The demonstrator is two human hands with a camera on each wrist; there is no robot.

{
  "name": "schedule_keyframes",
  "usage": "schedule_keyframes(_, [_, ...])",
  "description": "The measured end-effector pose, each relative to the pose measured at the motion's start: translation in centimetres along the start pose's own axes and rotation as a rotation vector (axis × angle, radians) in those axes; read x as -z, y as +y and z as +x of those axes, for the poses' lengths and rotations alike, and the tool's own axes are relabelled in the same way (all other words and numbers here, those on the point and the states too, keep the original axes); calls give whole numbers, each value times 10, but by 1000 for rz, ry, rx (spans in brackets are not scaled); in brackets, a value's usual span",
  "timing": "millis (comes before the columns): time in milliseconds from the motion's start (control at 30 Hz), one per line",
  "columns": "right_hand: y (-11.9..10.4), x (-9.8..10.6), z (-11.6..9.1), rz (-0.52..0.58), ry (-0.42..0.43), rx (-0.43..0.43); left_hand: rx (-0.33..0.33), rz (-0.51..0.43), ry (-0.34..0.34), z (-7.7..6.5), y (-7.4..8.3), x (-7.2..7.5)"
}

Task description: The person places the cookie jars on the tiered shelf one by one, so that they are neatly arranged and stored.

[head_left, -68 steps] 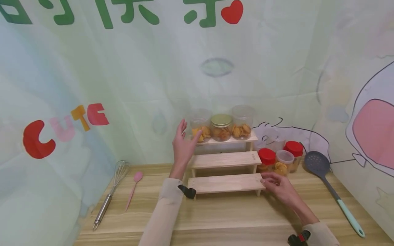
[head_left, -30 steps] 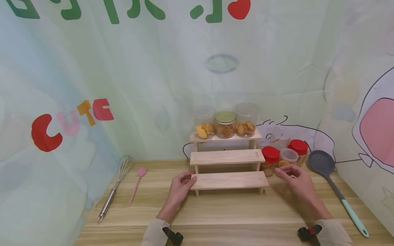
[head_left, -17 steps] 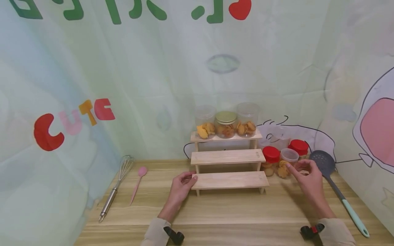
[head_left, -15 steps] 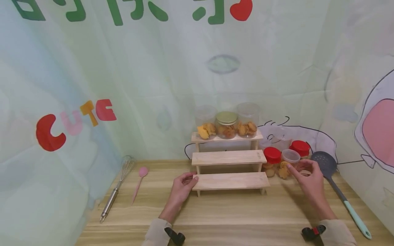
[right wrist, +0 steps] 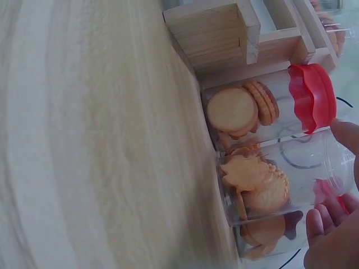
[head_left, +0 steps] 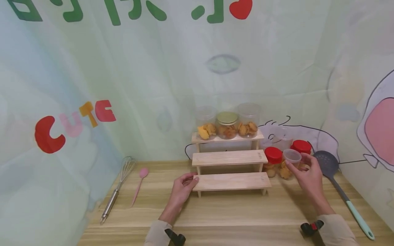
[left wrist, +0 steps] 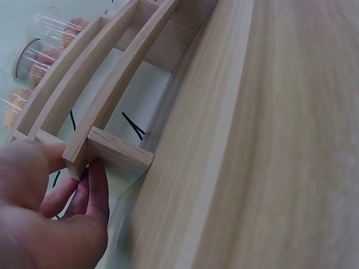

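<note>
A three-tier wooden rack (head_left: 231,181) stands on the table. My left hand (head_left: 181,189) pinches the left end of its lowest board, thumb above and fingers below in the left wrist view. To the rack's right stands a clear plastic jar of cookies (right wrist: 263,182) with a clear lid. My right hand (head_left: 310,178) has its thumb on one side of this jar's top and its curled fingers on the other; the jar's base is on the table. Three more cookie jars, the middle one with a gold lid (head_left: 227,118), line the rack's top board.
A red-lidded jar (head_left: 273,155) sits between the rack and the clear-lidded jar, another red-lidded jar (head_left: 301,147) behind, and a clear container (head_left: 282,136) at the back. A slotted turner (head_left: 341,193) lies far right. A whisk (head_left: 115,193) and pink spoon (head_left: 140,184) lie left.
My left hand came down from the top-board jars to the lowest board's left end. My right hand left that board's right end and moved right to the clear-lidded jar, its fingers now round the top.
</note>
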State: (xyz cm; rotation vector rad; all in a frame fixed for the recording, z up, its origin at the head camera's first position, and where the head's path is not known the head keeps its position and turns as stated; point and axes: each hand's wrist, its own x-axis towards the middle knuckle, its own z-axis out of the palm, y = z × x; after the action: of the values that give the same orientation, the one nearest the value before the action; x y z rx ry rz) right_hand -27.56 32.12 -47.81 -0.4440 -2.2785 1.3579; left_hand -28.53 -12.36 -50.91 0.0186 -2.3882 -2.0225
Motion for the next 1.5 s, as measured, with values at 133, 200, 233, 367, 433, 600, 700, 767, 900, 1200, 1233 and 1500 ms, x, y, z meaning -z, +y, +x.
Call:
schedule_keyframes(133, [1,-2,1,-12,3,-8,-1,6,-3,1,0,-2])
schedule_keyframes(200, [2,-3,1,-14,4,-6,-1,3,-1,1,-1,-2])
schedule_keyframes(233, [2,-3,1,-13,4,-6,1,3,1,1,-1,-2])
schedule_keyframes(367, [2,-4,1,-7,10,-7,-6,-2,1,0,-1,-2])
schedule_keyframes(433, [2,-5,1,-8,12,-9,-11,-2,-2,0,-1,-1])
schedule_keyframes(600, [0,-6,1,-14,5,-12,-14,-7,-6,0,-1,1])
schedule_keyframes(700, [0,-5,0,-16,2,-7,-2,-7,-11,0,0,2])
schedule_keyframes(767, [1,-4,0,-19,0,2,-5,0,-16,0,0,1])
schedule_keyframes(900, [1,-1,-3,-36,-9,18,1,2,-15,-1,1,1])
schedule_keyframes(1200, [-4,9,-9,-53,40,50,-6,-13,-25,-1,3,1])
schedule_keyframes(1233, [-6,10,-10,-54,46,56,-6,-14,-27,-2,4,1])
schedule_keyframes(1500, [-26,23,-15,-50,69,134,-2,-18,-45,-18,32,2])
